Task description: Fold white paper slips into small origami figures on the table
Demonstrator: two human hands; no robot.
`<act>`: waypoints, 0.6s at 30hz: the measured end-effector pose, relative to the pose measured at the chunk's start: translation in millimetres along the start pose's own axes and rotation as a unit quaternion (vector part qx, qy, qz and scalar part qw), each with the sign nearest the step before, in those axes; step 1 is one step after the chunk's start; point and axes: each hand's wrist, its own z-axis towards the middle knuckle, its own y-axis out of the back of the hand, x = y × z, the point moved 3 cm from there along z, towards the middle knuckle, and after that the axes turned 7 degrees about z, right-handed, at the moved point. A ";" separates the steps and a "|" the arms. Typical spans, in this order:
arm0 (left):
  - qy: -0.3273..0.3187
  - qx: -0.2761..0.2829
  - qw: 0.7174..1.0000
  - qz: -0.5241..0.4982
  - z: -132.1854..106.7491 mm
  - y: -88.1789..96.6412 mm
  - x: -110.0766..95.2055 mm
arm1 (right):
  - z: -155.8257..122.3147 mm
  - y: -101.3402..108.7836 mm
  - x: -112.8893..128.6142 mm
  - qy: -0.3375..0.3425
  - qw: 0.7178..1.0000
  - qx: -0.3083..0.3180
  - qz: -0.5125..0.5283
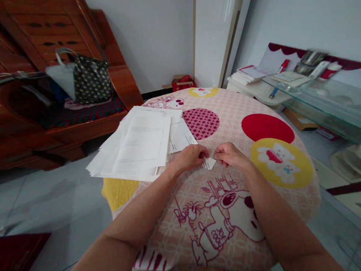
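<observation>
A small white piece of paper (209, 163) with printed lines, seemingly folded, lies low over the patterned tablecloth (230, 125). My left hand (191, 156) is closed on its upper left side, with thumb and fingers bent together. At its right corner, the curled fingers of my right hand (231, 155) are pinched together; the fingertips partly hide the edge they hold. Just left of my hands, a printed sheet (180, 136) sticks out from under a loose stack of white papers (143, 141).
The stack overhangs the round table's left edge. A wooden sofa (125, 83) with a patterned bag (91, 78) stands at left. On the right is a glass shelf (325, 93) with papers and containers. A tall white appliance (212, 35) stands behind, beside a red box (183, 83).
</observation>
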 end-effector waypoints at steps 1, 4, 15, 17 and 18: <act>0.000 0.000 1.000 -0.002 -0.1 0.0 0.0 | 0.0 0.1 -0.2 0.001 1.000 0.002 0.000; 0.003 -0.002 1.000 -0.004 -0.2 0.1 -0.1 | 0.1 -1.9 -0.5 -0.002 1.000 0.001 -0.010; 0.013 0.001 1.000 -0.001 -0.1 -0.4 -1.0 | 1.7 -12.8 14.9 0.020 0.977 -0.077 -0.197; 0.014 0.001 1.000 -0.001 0.3 -0.9 -0.2 | 3.1 -11.1 12.7 0.014 0.981 -0.073 -0.179; 0.013 0.001 1.000 -0.003 0.5 -1.1 0.1 | 3.6 -10.0 11.0 0.008 0.984 -0.070 -0.164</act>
